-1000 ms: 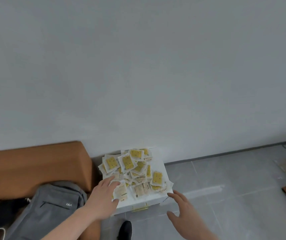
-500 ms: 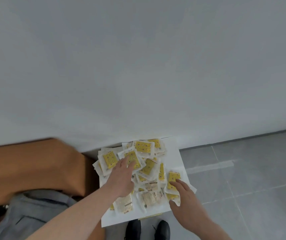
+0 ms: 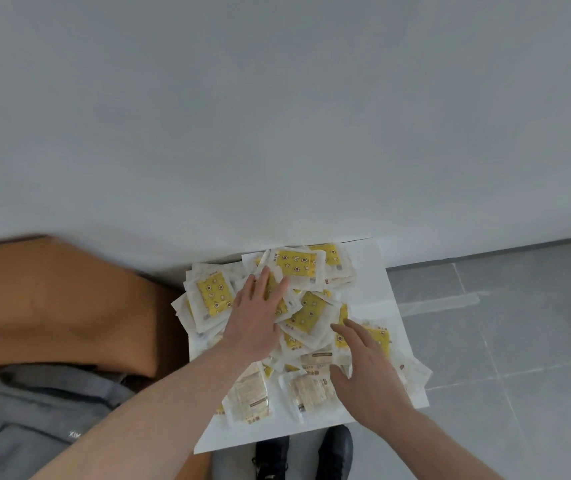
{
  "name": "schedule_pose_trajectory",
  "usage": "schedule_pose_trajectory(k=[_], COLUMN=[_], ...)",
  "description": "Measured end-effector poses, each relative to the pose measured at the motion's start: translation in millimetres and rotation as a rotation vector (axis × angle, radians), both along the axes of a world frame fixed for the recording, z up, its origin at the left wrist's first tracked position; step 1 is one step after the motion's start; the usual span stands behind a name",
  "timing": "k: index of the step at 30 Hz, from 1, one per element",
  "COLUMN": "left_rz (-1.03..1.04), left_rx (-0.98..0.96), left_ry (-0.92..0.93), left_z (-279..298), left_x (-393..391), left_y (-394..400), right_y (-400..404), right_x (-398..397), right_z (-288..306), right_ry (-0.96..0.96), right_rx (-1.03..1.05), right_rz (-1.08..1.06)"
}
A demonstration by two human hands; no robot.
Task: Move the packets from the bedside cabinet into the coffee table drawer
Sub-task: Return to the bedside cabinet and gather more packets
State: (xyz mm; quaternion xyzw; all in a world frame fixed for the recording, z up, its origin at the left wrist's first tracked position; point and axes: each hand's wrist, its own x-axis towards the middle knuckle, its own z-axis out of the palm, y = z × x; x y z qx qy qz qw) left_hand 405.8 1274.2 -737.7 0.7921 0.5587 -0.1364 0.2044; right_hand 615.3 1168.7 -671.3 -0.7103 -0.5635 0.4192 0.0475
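Observation:
A heap of several clear packets [image 3: 306,315] with yellow printed inserts covers the top of the white bedside cabinet [image 3: 386,296] against the wall. My left hand [image 3: 258,313] lies flat on the middle of the heap, fingers straight and spread toward the wall. My right hand [image 3: 367,372] rests on the packets at the heap's right front, fingers slightly bent over a yellow packet, thumb out to the left. Neither hand has a packet lifted. The coffee table and its drawer are not in view.
A brown upholstered headboard or bed edge [image 3: 62,299] stands left of the cabinet, with a grey backpack [image 3: 38,417] in front of it. My black shoes [image 3: 303,452] show below the cabinet's front edge. Grey tiled floor [image 3: 505,341] lies to the right.
I have come closer and look more steeply down at the cabinet. Both hands moved forward onto the heap: the left toward the back packets, the right from the cabinet's edge onto the right-hand packets.

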Motion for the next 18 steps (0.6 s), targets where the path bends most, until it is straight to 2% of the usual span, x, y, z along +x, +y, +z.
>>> schedule_pose_trajectory(k=[8,14,18], left_rz=[-0.013,-0.036,-0.12], left_rx=[0.005,0.235,0.295], left_ry=[-0.119,-0.317,-0.316], left_z=[9,31,44], left_x=[-16,-24,-7], left_y=[-5,1,21], right_y=[40,36,31], right_x=[-36,-33,-23], right_z=[-27,-40,-44], right_ry=[-0.055,-0.155,-0.117], right_rx=[0.052,0.124,0.208], right_rz=[0.2,0.241,0.245])
